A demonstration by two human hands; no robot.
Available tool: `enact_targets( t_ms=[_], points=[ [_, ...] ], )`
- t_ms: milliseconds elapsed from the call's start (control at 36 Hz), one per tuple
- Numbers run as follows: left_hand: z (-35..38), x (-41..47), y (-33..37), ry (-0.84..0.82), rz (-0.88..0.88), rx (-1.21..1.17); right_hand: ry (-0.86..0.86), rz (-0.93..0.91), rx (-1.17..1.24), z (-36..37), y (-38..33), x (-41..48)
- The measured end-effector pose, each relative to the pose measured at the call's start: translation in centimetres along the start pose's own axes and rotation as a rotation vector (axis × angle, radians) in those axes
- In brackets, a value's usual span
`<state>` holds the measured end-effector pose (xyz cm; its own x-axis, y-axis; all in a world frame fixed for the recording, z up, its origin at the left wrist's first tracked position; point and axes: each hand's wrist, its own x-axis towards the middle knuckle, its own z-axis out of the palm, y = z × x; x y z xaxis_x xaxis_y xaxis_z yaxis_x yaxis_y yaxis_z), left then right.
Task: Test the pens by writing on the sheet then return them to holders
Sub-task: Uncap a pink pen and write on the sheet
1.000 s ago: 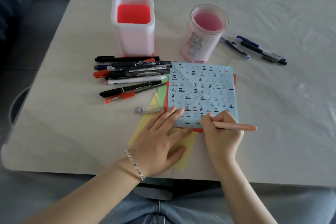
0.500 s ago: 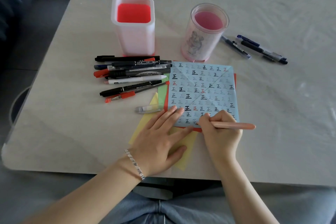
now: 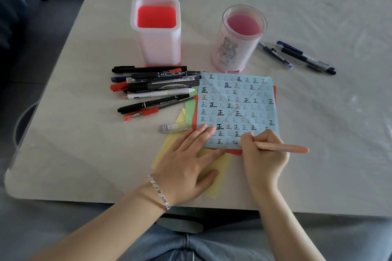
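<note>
Right hand (image 3: 263, 154) is gripping peach pen (image 3: 284, 148), tip touching blue sheet (image 3: 235, 108) near its bottom edge, while left hand (image 3: 186, 161) is pressing flat, fingers straight, on sheet's lower-left corner.

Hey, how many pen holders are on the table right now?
2. The white square holder stands behind the pile of pens; the clear round holder stands right of it, behind the blue sheet.

R hand (image 3: 263, 154) writes w/ pink pen (image 3: 284, 148) on blue sheet (image 3: 237, 108).
</note>
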<state>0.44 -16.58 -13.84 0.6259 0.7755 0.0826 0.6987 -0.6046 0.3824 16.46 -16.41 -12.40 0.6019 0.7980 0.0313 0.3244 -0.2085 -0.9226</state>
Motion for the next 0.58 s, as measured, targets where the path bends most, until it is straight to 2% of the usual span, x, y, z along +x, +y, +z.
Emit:
enact_targets(
  t_ms=[83, 194, 333, 472, 583],
  points=[
    [0.0, 0.0, 0.0, 0.021, 0.003, -0.026, 0.021, 0.045, 0.082, 0.0, -0.5, 0.0],
    [-0.2, 0.0, -0.3, 0.199, -0.012, -0.031, 0.011, 0.113, 0.145, 0.0, -1.0, 0.3],
    [-1.4, 0.3, -1.5, 0.371, -0.266, 0.078, -0.053, 0.148, 0.197, -0.9, -1.7, 0.7],
    [-2.1, 0.4, -3.3, 0.386, -0.344, 0.126, -0.235, 0.156, 0.218, -1.9, -2.8, 0.8],
    [-2.3, 0.5, -3.6, 0.36, -0.4, 0.036, -0.352, 0.218, 0.287, -2.6, -3.7, 0.7]
  ],
)
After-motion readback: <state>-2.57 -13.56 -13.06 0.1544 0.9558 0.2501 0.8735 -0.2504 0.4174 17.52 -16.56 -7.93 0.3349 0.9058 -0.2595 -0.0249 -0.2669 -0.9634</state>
